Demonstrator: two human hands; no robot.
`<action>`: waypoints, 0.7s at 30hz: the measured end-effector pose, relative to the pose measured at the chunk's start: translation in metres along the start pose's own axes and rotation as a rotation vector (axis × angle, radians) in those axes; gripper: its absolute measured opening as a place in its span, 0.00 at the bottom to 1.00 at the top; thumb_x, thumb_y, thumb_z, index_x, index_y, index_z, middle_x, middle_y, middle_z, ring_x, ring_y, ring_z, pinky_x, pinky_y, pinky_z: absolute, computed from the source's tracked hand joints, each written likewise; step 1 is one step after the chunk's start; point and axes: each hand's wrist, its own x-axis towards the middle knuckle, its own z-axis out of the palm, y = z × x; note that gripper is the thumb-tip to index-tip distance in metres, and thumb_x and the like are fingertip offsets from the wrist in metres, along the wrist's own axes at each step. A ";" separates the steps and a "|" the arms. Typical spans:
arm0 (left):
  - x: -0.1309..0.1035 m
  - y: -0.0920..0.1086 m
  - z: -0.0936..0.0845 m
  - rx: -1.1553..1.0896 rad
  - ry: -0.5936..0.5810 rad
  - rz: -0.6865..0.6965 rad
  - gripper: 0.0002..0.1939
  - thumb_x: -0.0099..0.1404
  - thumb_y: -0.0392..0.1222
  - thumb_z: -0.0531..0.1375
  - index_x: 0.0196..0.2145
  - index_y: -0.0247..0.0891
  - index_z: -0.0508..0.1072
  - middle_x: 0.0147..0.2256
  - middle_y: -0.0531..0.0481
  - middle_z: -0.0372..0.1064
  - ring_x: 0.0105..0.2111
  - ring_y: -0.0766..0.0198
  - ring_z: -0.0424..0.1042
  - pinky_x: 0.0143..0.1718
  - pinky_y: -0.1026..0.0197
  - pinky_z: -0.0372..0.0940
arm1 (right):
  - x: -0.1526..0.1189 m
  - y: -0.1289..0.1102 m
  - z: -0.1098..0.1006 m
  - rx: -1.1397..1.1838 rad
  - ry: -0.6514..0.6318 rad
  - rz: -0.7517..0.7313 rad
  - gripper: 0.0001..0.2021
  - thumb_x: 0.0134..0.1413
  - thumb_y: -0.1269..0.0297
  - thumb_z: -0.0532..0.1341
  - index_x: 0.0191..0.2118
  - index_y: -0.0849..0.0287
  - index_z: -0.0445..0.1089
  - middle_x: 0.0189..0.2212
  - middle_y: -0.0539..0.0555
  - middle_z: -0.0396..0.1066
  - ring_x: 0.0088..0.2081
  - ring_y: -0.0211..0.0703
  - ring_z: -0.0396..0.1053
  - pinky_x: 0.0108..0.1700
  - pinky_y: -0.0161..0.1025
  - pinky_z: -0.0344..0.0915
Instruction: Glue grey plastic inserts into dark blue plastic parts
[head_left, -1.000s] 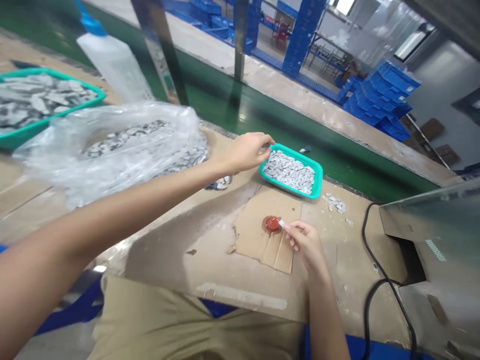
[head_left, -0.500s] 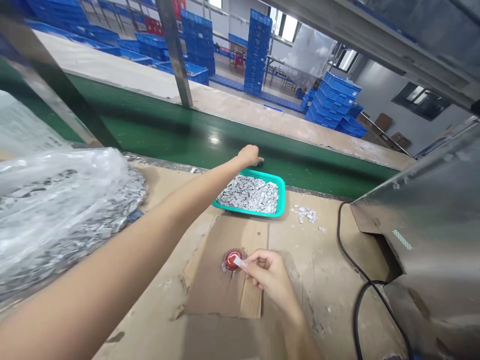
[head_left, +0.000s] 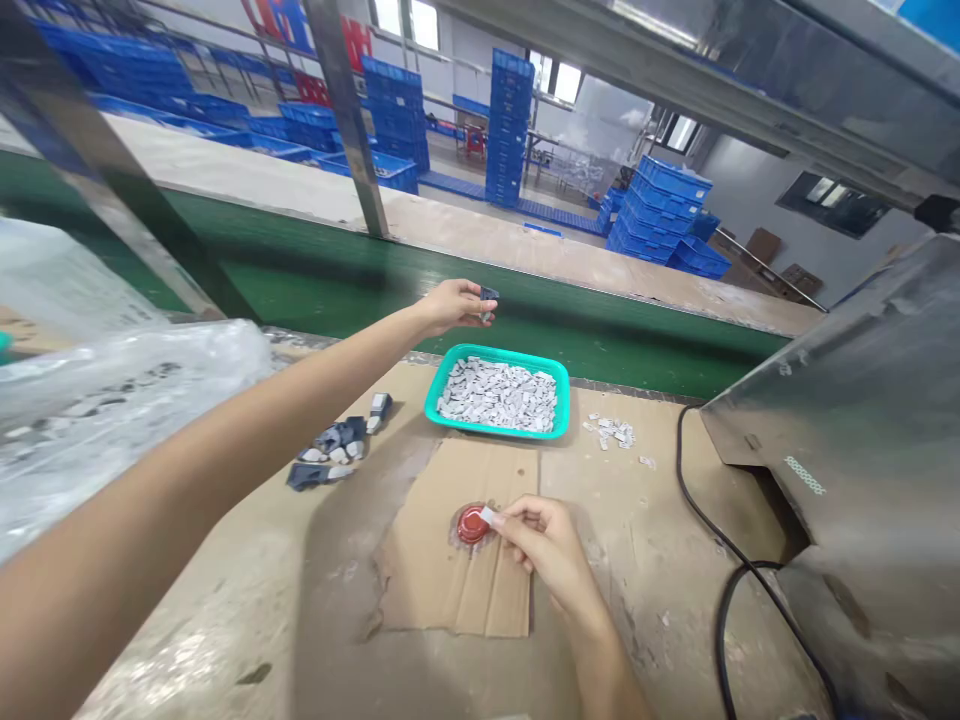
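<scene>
Left hand, far, pinched small dark-grey piece, seemingly plastic; right hand, near, pinched flat white chip beside glossy red paste.

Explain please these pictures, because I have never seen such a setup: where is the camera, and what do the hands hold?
There is no robot: a person works bare-handed; every picture comes from one camera worn on the head, looking forward and down. The left hand holds a small dark grey piece. The right hand pinches a small white piece at a glossy red patch on brown cardboard. Behind it on the beige worktop stands a turquoise plastic basket of whitish pieces.
</scene>
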 end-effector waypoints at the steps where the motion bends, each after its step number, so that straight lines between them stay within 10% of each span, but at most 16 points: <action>1: -0.018 0.004 -0.006 -0.046 -0.017 -0.029 0.14 0.59 0.36 0.67 0.42 0.32 0.72 0.32 0.47 0.72 0.34 0.60 0.75 0.40 0.54 0.72 | 0.000 0.000 0.001 -0.004 -0.006 -0.009 0.23 0.35 0.44 0.71 0.24 0.61 0.72 0.16 0.47 0.64 0.19 0.30 0.56 0.20 0.30 0.47; 11: -0.204 -0.036 -0.023 -0.568 -0.123 -0.311 0.08 0.60 0.32 0.66 0.39 0.31 0.74 0.36 0.45 0.74 0.28 0.72 0.70 0.30 0.70 0.67 | 0.000 0.013 0.000 -0.082 -0.022 -0.052 0.25 0.35 0.42 0.71 0.26 0.62 0.73 0.17 0.46 0.63 0.18 0.29 0.56 0.19 0.28 0.47; 21: -0.235 -0.065 -0.018 -0.667 -0.076 -0.296 0.16 0.56 0.27 0.67 0.44 0.28 0.76 0.38 0.44 0.74 0.34 0.70 0.73 0.41 0.70 0.67 | 0.004 0.016 -0.006 -0.038 -0.005 -0.091 0.23 0.35 0.44 0.72 0.26 0.62 0.71 0.18 0.46 0.62 0.19 0.28 0.56 0.19 0.27 0.47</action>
